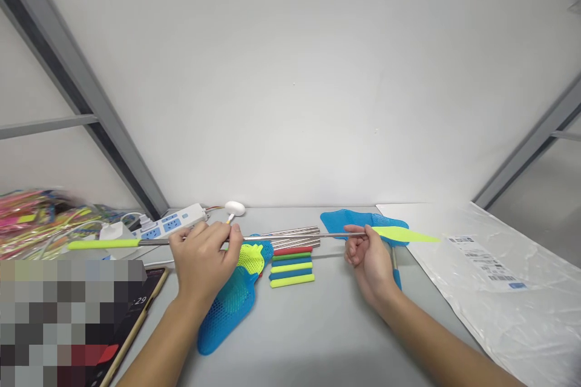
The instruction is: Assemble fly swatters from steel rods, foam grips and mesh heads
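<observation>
A fly swatter (290,237) with a thin metal rod lies level across both hands above the table. Its yellow-green grip sticks out to the left, and its yellow-green head, seen nearly edge-on, points right. My left hand (206,257) is closed round the rod beside the grip. Close to the head, my right hand (370,257) pinches the rod between thumb and fingers. Below the rod lie loose swatter heads, a blue one (227,311) and a yellow-green one (251,258). Between the hands are several metal rods (295,234) and a row of coloured grips (292,268).
Behind my right hand lies a blue fly swatter (345,221). A white plastic mailing bag (490,290) covers the right side. On the left are a power strip (175,222), a white charger (235,208), a phone or tablet (131,320) and bagged colourful swatters (40,217). A wall stands behind.
</observation>
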Demonstrator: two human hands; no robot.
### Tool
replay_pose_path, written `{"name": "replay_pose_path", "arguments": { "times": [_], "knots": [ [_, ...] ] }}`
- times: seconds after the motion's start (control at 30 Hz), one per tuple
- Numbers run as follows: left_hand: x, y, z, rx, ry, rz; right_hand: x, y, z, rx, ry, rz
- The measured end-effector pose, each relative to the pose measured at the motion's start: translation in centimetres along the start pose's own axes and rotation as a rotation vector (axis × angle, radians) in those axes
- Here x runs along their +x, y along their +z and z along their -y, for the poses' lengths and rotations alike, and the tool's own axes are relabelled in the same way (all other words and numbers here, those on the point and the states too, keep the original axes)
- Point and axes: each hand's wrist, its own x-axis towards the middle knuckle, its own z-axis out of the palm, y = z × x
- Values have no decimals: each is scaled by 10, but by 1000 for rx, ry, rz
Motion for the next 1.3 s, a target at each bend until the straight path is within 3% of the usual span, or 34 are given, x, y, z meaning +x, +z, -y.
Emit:
{"name": "replay_pose_path", "arguments": {
  "times": [0.2,0.33,0.67,1.0,1.3],
  "knots": [
    [-3,-10,36,86,-53,-135,-10,8,6,58,88,71],
    [-6,-14,47,125,-143,-154,-7,5,9,52,24,66],
    [-10,-5,27,88,-203,-124,-5,3,4,-18,-76,1],
    [-11,-5,20,103,-230,-89,-7,7,5,-35,-69,-45],
    [-14,-9,-40,-17,-42,10,-35,21,-12,-165,-30,80]
  ]
}}
